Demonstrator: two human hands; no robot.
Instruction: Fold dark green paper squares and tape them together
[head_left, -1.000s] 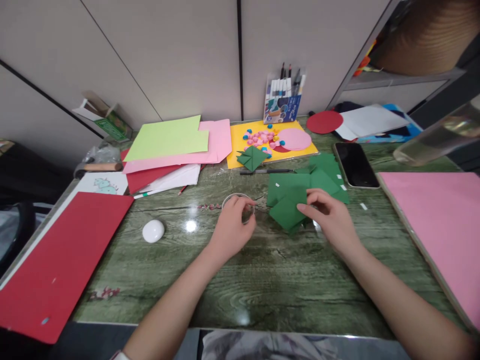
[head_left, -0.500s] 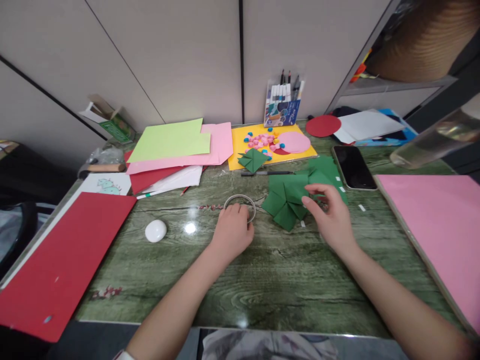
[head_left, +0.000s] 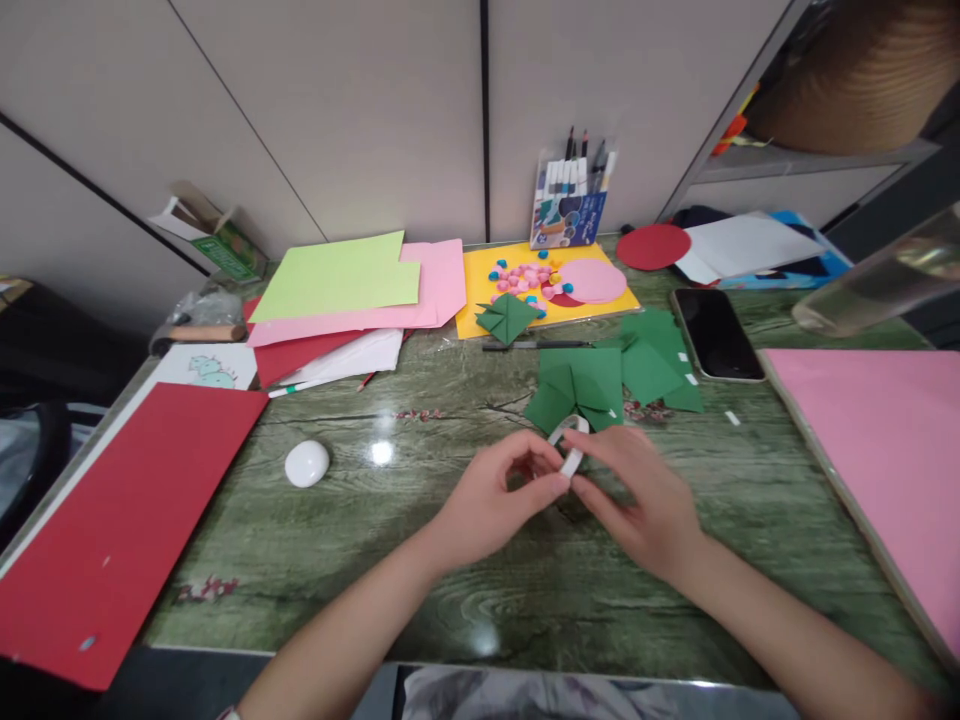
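One narrow white ring (head_left: pixel 572 465): left hand (head_left: pixel 495 495) and right hand (head_left: pixel 649 490) are pinching it with their fingers, just nearer the person than the folded green paper (head_left: pixel 592 370) lying on the wood-grained desk (head_left: pixel 480 600).

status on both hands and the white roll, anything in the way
Left hand pinching white roll; right hand at its right side. Roll tilted. Folded green paper just beyond, nothing seen between hands and roll.
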